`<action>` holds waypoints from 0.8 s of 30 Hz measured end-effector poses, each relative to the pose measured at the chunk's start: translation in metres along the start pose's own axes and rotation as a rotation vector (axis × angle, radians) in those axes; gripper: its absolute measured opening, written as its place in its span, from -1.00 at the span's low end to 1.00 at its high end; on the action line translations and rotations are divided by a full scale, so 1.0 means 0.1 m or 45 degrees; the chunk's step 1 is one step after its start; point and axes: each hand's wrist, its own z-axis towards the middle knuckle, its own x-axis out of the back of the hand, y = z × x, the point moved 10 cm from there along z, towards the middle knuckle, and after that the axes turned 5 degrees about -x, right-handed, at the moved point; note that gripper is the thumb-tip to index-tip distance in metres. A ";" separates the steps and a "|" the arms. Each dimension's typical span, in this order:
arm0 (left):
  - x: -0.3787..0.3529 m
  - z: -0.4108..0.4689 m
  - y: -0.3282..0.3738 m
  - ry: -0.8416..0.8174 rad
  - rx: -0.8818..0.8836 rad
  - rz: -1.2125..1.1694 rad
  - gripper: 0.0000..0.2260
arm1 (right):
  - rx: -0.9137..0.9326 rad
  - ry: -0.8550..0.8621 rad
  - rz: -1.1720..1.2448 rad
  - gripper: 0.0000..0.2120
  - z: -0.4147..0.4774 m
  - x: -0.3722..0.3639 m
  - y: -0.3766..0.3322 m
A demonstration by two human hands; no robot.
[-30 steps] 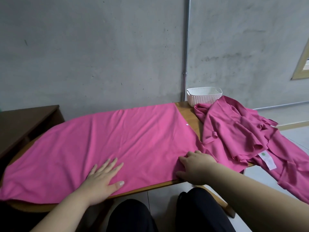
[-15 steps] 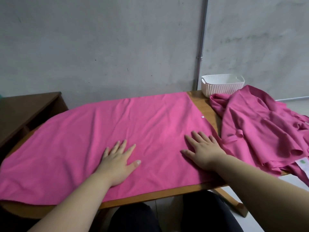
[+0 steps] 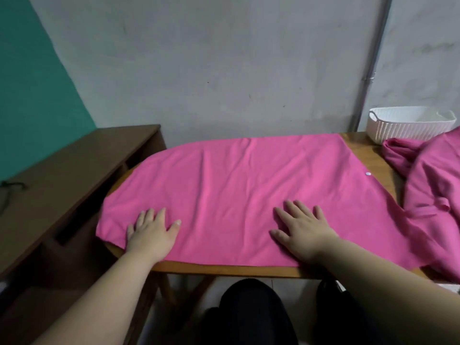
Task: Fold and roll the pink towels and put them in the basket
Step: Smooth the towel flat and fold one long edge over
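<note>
The pink towel (image 3: 249, 190) lies spread flat across the wooden worktop (image 3: 224, 268). Its left end droops a little over the rounded edge, and a few soft creases run in from the far hem. It looks thin, light and limp, a cloth that will drape and wrinkle rather than keep a line, and it may slide a bit on the smooth wood; nothing about it is fragile. For a fold, the sensible hold seems to be the near hem or the corners, pinched at two well-spread points so the edge lifts evenly; for rolling, one short end. The left hand (image 3: 151, 235) rests palm down near the towel's left end, fingers straight and close together, thumb out, gripping nothing. The right hand (image 3: 303, 232) also lies flat, further right, its fingers slightly fanned and pressing the cloth without gathering it. A heap of more pink towels (image 3: 435, 185) sits crumpled at the right end, touching the spread one. The white basket (image 3: 408, 125) stands just behind the heap at the far corner.
</note>
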 end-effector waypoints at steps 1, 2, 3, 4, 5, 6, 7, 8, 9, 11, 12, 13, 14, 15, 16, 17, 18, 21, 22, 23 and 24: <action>0.00 -0.03 -0.18 -0.010 0.025 -0.017 -0.34 | -0.006 0.000 -0.010 -0.07 0.01 -0.02 -0.02; -0.01 -0.06 -0.32 -0.026 0.042 -0.025 -0.34 | -0.015 -0.012 -0.015 -0.07 0.02 -0.04 0.00; -0.02 -0.10 -0.45 -0.043 0.055 -0.021 -0.34 | -0.021 -0.032 -0.023 -0.07 0.02 -0.05 0.01; -0.03 -0.14 -0.54 -0.061 0.063 0.000 -0.33 | -0.024 -0.046 -0.036 -0.04 0.01 -0.05 0.03; -0.03 -0.19 -0.60 -0.081 0.067 0.018 -0.32 | -0.024 -0.055 -0.057 0.01 0.01 -0.06 0.03; -0.04 -0.23 -0.63 -0.094 0.067 0.022 -0.31 | -0.026 -0.059 -0.073 0.06 0.02 -0.06 0.03; -0.05 -0.29 -0.64 -0.101 0.068 0.004 -0.31 | -0.033 -0.069 -0.082 0.12 0.02 -0.07 0.03; -0.06 -0.34 -0.65 -0.105 0.071 -0.029 -0.31 | -0.040 -0.078 -0.084 0.19 0.03 -0.07 0.03; -0.07 -0.39 -0.65 -0.110 0.075 -0.063 -0.30 | -0.041 -0.086 -0.088 0.24 0.02 -0.08 0.03; -0.11 -0.48 -0.67 -0.120 0.098 -0.085 -0.29 | -0.032 -0.095 -0.096 0.23 -0.03 -0.07 0.02; -0.11 -0.51 -0.71 -0.122 0.126 -0.103 -0.27 | -0.028 -0.099 -0.091 0.17 -0.05 -0.07 0.02; -0.11 -0.53 -0.76 -0.123 0.173 -0.157 -0.25 | -0.025 -0.105 -0.080 0.11 -0.08 -0.05 0.01; -0.12 -0.56 -0.84 -0.126 0.240 -0.240 -0.23 | -0.023 -0.119 -0.070 0.07 -0.12 -0.05 0.00; -0.13 -0.59 -0.92 -0.130 0.312 -0.330 -0.23 | -0.020 -0.134 -0.063 0.05 -0.15 -0.05 -0.01; -0.14 -0.61 -1.00 -0.131 0.367 -0.398 -0.24 | -0.018 -0.141 -0.055 0.04 -0.18 -0.05 -0.02; -0.14 -0.61 -1.07 -0.127 0.403 -0.434 -0.25 | -0.018 -0.140 -0.048 0.04 -0.19 -0.04 -0.02; -0.14 -0.62 -1.11 -0.114 0.431 -0.451 -0.26 | -0.018 -0.134 -0.047 0.04 -0.20 -0.04 -0.01; 0.00 -0.64 -1.05 -0.006 0.413 -0.231 -0.34 | -0.010 -0.124 -0.042 0.02 -0.20 -0.04 -0.01; 0.08 -0.64 -0.90 0.049 0.319 -0.108 -0.39 | -0.005 -0.119 -0.032 -0.03 -0.20 -0.03 -0.01; 0.13 -0.64 -0.68 0.100 0.168 -0.038 -0.43 | 0.004 -0.099 -0.009 -0.11 -0.20 -0.02 -0.02; 0.15 -0.65 -0.39 0.124 -0.022 -0.018 -0.44 | 0.017 -0.050 0.038 -0.22 -0.20 0.02 -0.02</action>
